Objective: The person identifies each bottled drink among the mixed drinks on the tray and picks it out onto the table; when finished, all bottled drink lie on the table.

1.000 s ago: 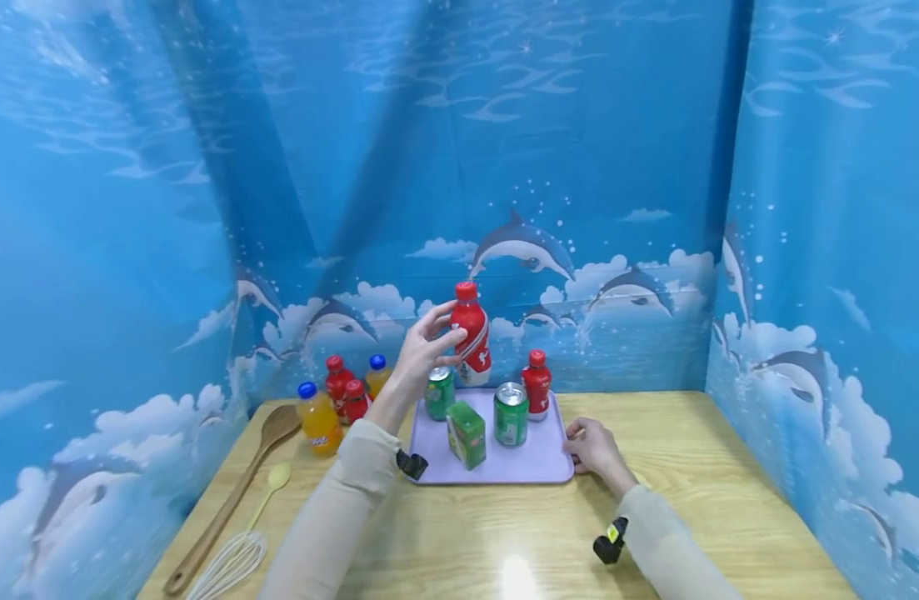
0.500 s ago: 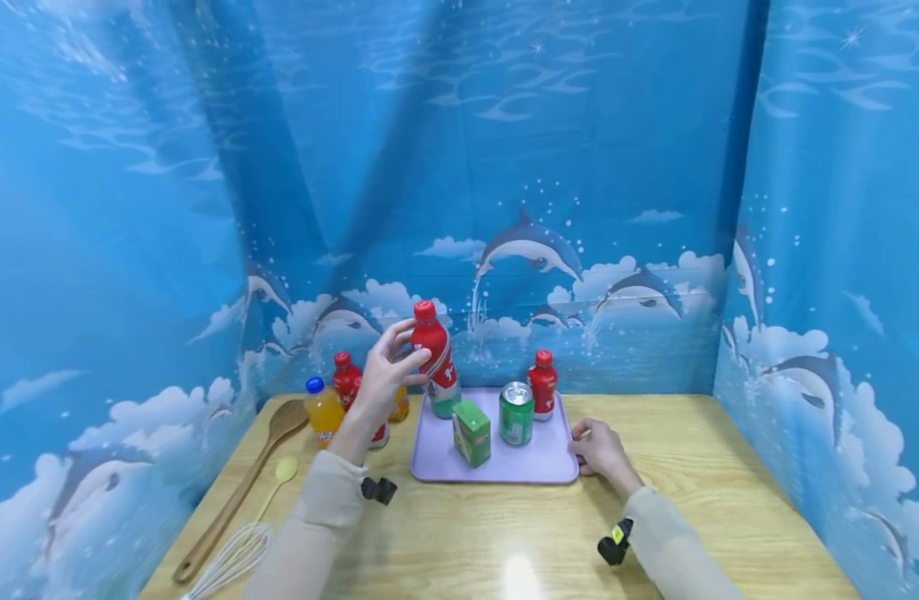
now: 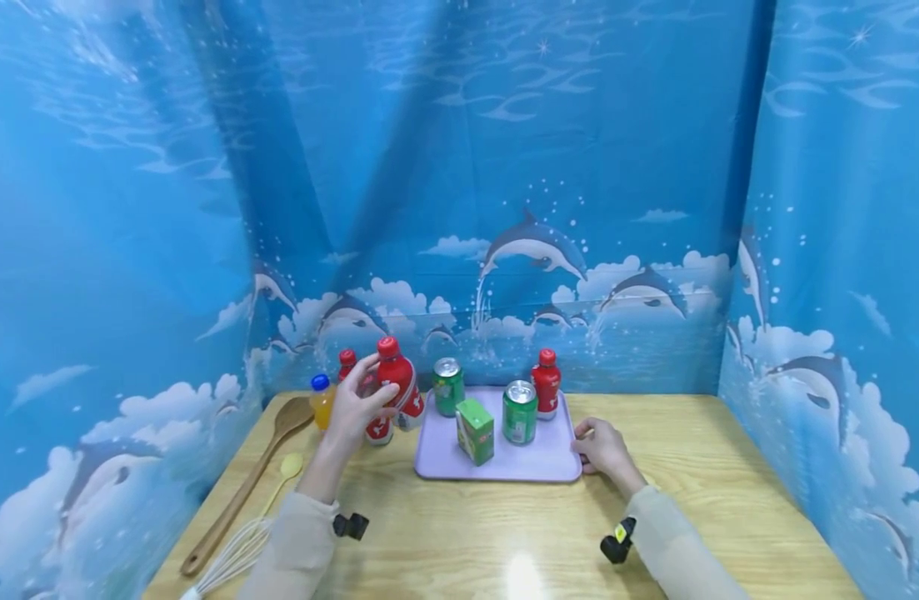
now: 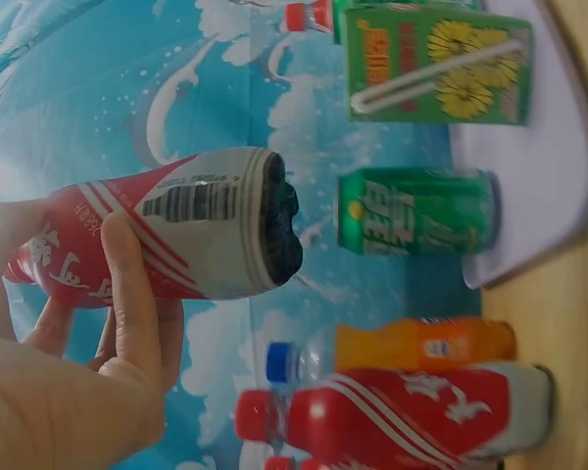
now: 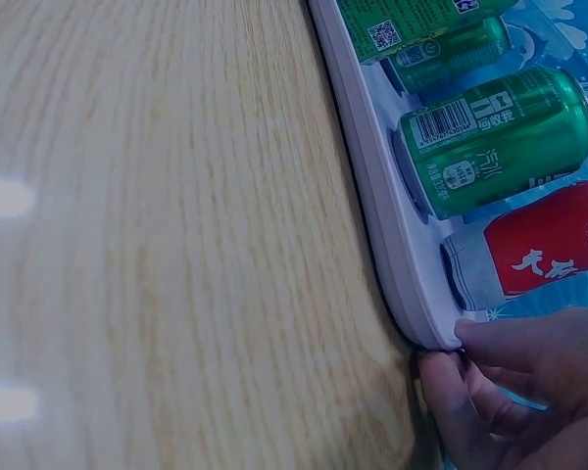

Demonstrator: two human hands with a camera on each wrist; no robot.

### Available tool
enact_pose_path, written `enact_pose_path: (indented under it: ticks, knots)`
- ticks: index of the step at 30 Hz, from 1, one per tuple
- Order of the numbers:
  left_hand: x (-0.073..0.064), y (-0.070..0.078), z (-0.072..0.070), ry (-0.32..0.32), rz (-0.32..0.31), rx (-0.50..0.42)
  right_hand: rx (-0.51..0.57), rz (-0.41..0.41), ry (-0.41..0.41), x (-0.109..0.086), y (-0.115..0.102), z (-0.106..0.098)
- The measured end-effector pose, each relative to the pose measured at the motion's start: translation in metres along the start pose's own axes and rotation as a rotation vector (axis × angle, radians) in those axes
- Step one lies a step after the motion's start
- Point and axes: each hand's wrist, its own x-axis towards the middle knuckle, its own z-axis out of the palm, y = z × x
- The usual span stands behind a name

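My left hand [image 3: 354, 410] grips a red-labelled soda bottle [image 3: 403, 390], tilted, left of the lilac tray [image 3: 545, 460]. In the left wrist view, thumb and fingers wrap the bottle [image 4: 211, 220], its dark base showing. A similar red bottle [image 3: 380, 431] stands just behind and below that hand. With thumb and fingers, my right hand [image 3: 607, 452] pinches the tray's right edge near its front corner, clear in the right wrist view. On the tray stand two green cans [image 3: 520, 413], a green drink carton [image 3: 475, 431] and a red bottle [image 3: 546, 385] at the back right.
Left of the tray are another red bottle [image 3: 347, 360] and an orange-drink bottle [image 3: 322, 403] with a blue cap, partly hidden by my left hand. A wooden spoon [image 3: 237, 492] and a whisk [image 3: 237, 550] lie along the table's left side. A blue dolphin-print curtain [image 3: 579, 167] hangs behind.
My left hand has carried the red bottle leftward and down, from above the tray to beside the other bottles. My right hand still holds the tray's edge.
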Motion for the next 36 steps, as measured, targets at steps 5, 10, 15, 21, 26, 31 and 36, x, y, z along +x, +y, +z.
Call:
enact_pose_path:
  ticks: [5, 10, 15, 21, 26, 31, 36]
  knots:
    - [-0.009, -0.014, -0.009, 0.043, 0.045, 0.141, -0.002, 0.002, 0.001, 0.000, 0.001, 0.001]
    - [-0.019, -0.019, -0.021, 0.093, 0.068, 0.259, 0.001, 0.006, -0.006, 0.001, 0.002, 0.001]
    - [-0.028, -0.020, -0.034, 0.107, 0.007, 0.320, -0.005, 0.009, -0.006, 0.001, 0.001, 0.000]
    - [-0.035, -0.029, -0.047, 0.146, -0.006, 0.369, -0.013, 0.011, -0.005, 0.001, 0.000, -0.001]
    - [-0.037, -0.038, -0.058, 0.171, -0.002, 0.424, -0.006, -0.002, -0.011, 0.002, 0.001, -0.001]
    - [-0.040, -0.045, -0.068, 0.198, -0.013, 0.470, -0.004, -0.001, -0.015, 0.002, 0.001, -0.001]
    - [-0.043, -0.049, -0.075, 0.211, -0.054, 0.481, -0.007, -0.006, -0.013, 0.002, 0.001, -0.001]
